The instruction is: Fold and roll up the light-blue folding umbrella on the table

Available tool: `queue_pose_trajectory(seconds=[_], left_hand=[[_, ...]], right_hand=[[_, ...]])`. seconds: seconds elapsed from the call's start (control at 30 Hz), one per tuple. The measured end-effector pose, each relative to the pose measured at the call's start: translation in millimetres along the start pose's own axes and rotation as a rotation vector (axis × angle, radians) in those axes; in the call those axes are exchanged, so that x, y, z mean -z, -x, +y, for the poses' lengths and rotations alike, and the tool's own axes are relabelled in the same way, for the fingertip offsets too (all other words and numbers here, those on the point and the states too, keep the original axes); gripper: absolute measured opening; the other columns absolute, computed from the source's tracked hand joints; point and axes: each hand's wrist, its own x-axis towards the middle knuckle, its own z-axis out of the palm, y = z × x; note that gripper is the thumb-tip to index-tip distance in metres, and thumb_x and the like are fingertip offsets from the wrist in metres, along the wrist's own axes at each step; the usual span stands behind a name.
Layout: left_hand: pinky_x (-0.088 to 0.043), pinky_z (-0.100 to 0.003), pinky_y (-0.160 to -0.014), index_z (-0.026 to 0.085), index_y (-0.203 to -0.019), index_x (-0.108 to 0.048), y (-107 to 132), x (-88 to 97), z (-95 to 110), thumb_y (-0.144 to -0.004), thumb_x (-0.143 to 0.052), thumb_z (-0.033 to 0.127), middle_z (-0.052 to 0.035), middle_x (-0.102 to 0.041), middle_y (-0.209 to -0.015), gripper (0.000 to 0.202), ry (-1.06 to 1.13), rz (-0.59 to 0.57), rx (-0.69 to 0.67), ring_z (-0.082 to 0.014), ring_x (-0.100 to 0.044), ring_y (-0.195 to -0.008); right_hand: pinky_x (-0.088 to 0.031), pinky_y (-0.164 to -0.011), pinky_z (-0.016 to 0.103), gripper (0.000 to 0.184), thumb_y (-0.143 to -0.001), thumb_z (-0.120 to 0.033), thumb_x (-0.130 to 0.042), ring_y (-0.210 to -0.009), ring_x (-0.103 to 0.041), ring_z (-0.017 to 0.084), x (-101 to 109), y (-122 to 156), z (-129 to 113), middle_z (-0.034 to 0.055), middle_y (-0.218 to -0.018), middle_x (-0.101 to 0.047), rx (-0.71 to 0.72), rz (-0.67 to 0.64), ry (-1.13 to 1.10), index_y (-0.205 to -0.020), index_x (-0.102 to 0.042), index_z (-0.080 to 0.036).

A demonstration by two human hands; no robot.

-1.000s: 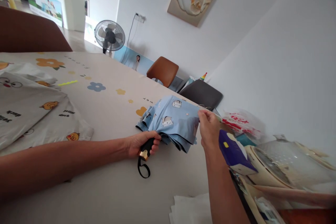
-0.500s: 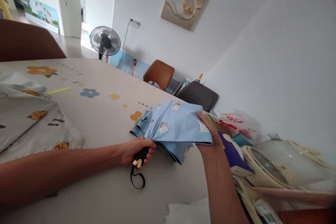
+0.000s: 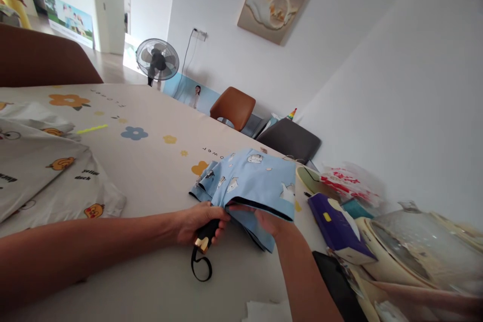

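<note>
Blue folding umbrella (image 3: 238, 187) over the table (image 3: 154, 173), long axis seven to one o'clock: the left hand's (image 3: 196, 222) fingers clench its black handle (image 3: 208, 232); the right hand (image 3: 270, 221), at three o'clock, sits beneath the canopy (image 3: 266, 173), finger grip hidden.

Two bare forearms mark the person at the table, photographed from a camera worn on the head. The left forearm (image 3: 94, 244) is long and smooth in outline, broadest near the left edge of the view and narrowing to a slim, bare wrist. The left hand (image 3: 198, 222), also bare, shows a rounded thumb (image 3: 222, 215) and the ends of several slender fingers; the nails are too small to make out. The right forearm (image 3: 307, 279), equally bare, tapers toward the bare right hand (image 3: 269, 222), its fingers partly hidden.
</note>
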Motion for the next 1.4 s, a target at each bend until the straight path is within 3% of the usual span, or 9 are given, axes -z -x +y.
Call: queue_pose_trajectory(seconds=[0.1, 0.17, 0.37, 0.6, 0.67, 0.83, 1.03, 1.27, 1.4], left_hand=[[-0.037, -0.018, -0.039, 0.015, -0.061, -0.047, 5, -3.2, 1, -0.058, -0.071, 0.023, 0.0046, -0.048, -0.053, 0.025, -0.015, -0.016, 0.006, -0.0064, -0.045, -0.043], [-0.037, -0.018, -0.039, 0.016, -0.061, -0.046, 6, -5.2, 2, -0.057, -0.071, 0.024, 0.0048, -0.048, -0.053, 0.027, -0.026, -0.009, 0.010, -0.0062, -0.045, -0.043], [-0.036, -0.017, -0.039, 0.015, -0.056, -0.045, 4, -4.0, 3, -0.061, -0.066, 0.021, 0.0049, -0.046, -0.051, 0.022, -0.042, -0.011, 0.029, -0.0057, -0.044, -0.043], [-0.035, -0.017, -0.038, 0.014, -0.051, -0.046, 4, -2.6, 4, -0.063, -0.063, 0.019, 0.0038, -0.045, -0.048, 0.021, -0.027, -0.044, 0.044, -0.0056, -0.043, -0.041], [-0.035, -0.017, -0.038, 0.014, -0.051, -0.046, 4, -3.0, 5, -0.063, -0.062, 0.019, 0.0039, -0.045, -0.047, 0.021, -0.019, -0.049, 0.059, -0.0056, -0.043, -0.041], [-0.035, -0.017, -0.038, 0.014, -0.052, -0.046, 3, -3.4, 4, -0.065, -0.061, 0.019, 0.0040, -0.046, -0.048, 0.020, -0.037, -0.024, 0.055, -0.0059, -0.044, -0.042], [-0.035, -0.017, -0.038, 0.014, -0.049, -0.046, 2, -1.5, 3, -0.063, -0.062, 0.020, 0.0043, -0.043, -0.046, 0.021, -0.041, -0.054, 0.057, -0.0054, -0.042, -0.041], [-0.034, -0.017, -0.037, 0.013, -0.050, -0.047, 2, -3.0, 3, -0.060, -0.064, 0.021, 0.0030, -0.045, -0.047, 0.022, -0.047, -0.081, 0.078, -0.0057, -0.042, -0.040], [-0.034, -0.017, -0.037, 0.014, -0.051, -0.046, 2, -2.9, 3, -0.060, -0.064, 0.022, 0.0031, -0.046, -0.047, 0.022, -0.065, -0.077, 0.094, -0.0057, -0.042, -0.039]], right_hand=[[-0.057, -0.069, 0.044, 0.034, -0.077, -0.051, -0.050, -0.086, -0.067, 0.028, -11, 5, -10, 0.0100, -0.094, -0.070, -0.207, -0.325, -0.135, -0.096, -0.065, -0.026], [-0.055, -0.077, 0.045, 0.035, -0.078, -0.050, -0.048, -0.093, -0.066, 0.029, -18, 7, -14, 0.0106, -0.102, -0.069, -0.226, -0.387, -0.159, -0.097, -0.064, -0.025], [-0.055, -0.061, 0.040, 0.023, -0.076, -0.042, -0.056, -0.073, -0.067, 0.026, -29, 4, -1, 0.0082, -0.081, -0.070, -0.066, -0.116, 0.014, -0.090, -0.063, -0.026], [-0.049, -0.074, 0.036, 0.026, -0.077, -0.038, -0.057, -0.088, -0.061, 0.022, -22, -7, -2, 0.0047, -0.090, -0.068, 0.120, 0.176, 0.146, -0.096, -0.061, -0.021], [-0.046, -0.078, 0.034, 0.024, -0.080, -0.039, -0.054, -0.091, -0.059, 0.021, -26, -4, -9, 0.0038, -0.092, -0.067, 0.154, 0.146, 0.260, -0.095, -0.062, -0.021], [-0.044, -0.076, 0.033, 0.029, -0.086, -0.041, -0.046, -0.081, -0.058, 0.020, -41, 8, -18, 0.0031, -0.078, -0.064, 0.153, -0.203, 0.567, -0.088, -0.062, -0.017], [-0.043, -0.083, 0.036, 0.023, -0.086, -0.024, -0.037, -0.090, -0.056, 0.024, -32, 2, -9, 0.0082, -0.084, -0.062, 0.344, -0.066, 0.794, -0.083, -0.060, -0.018], [-0.041, -0.089, 0.046, 0.027, -0.077, -0.010, -0.037, -0.095, -0.053, 0.027, -14, -10, -8, 0.0100, -0.093, -0.060, 0.436, 0.058, 0.917, -0.093, -0.056, -0.020], [-0.037, -0.096, 0.049, 0.035, -0.076, -0.009, -0.036, -0.108, -0.051, 0.029, -18, -38, -13, 0.0128, -0.109, -0.059, 0.402, -0.059, 1.020, -0.104, -0.055, -0.018]])
